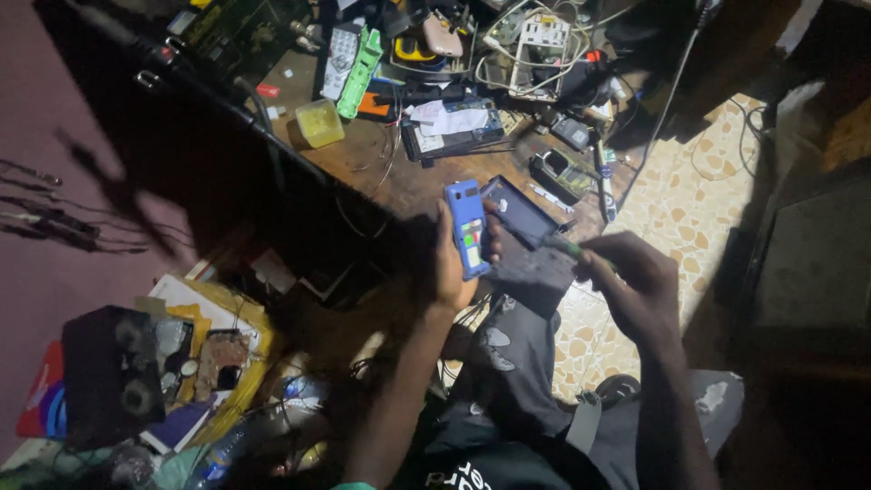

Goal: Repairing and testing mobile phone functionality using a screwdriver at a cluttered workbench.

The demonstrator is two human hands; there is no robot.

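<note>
Left hand (451, 263) clamps the blue rectangular plastic phone body (468, 227) upright; right hand (635, 286) pinches the thin green-handled screwdriver (564, 245) (tip obscured). Brace both wrists; keep the driver square.

blue phone (468, 227): small lit green-red screen, mid-desk | white paper label (451, 121): on dark device behind

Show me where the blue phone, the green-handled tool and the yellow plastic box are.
blue phone (467, 227), head view, middle of its open back.
green-handled tool (564, 245), head view, on the handle.
yellow plastic box (320, 123), head view, its top face.
</note>
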